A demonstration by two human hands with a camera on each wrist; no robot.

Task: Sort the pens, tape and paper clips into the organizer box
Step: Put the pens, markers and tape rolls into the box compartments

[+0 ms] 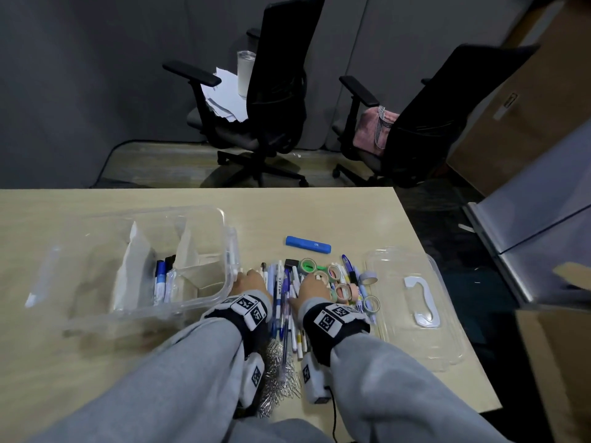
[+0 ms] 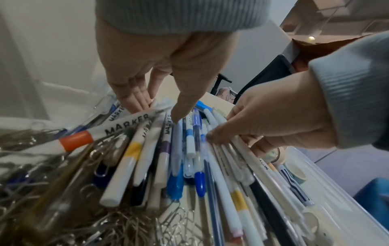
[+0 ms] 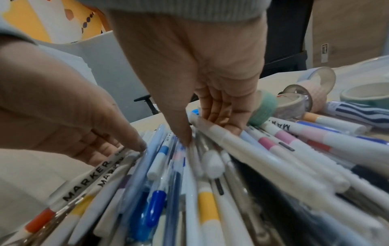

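A clear organizer box (image 1: pixel 228 251) with white dividers stands at the left of the table, a few pens (image 1: pixel 161 282) upright in it. Right of it lies a pile of pens and markers (image 1: pixel 283 302) (image 2: pixel 189 158) (image 3: pixel 189 183). My left hand (image 1: pixel 252 276) (image 2: pixel 156 113) rests on the pile's left side, fingers straight, thumb touching a pen. On the pile's right side lies my right hand (image 1: pixel 311 281) (image 3: pixel 204 131), fingers straight, thumb pressing on pens. Several tape rolls (image 1: pixel 342 290) (image 3: pixel 294 101) lie just right of it. Paper clips (image 1: pixel 281 372) (image 2: pixel 63 199) are heaped between my wrists.
The box's clear lid (image 1: pixel 393 273) lies at the right, near the table's right edge. A blue marker (image 1: pixel 307 244) lies alone behind the pile. Two office chairs (image 1: pixel 275 100) stand beyond the table's far edge. A cardboard box (image 1: pixel 556 362) is at the far right.
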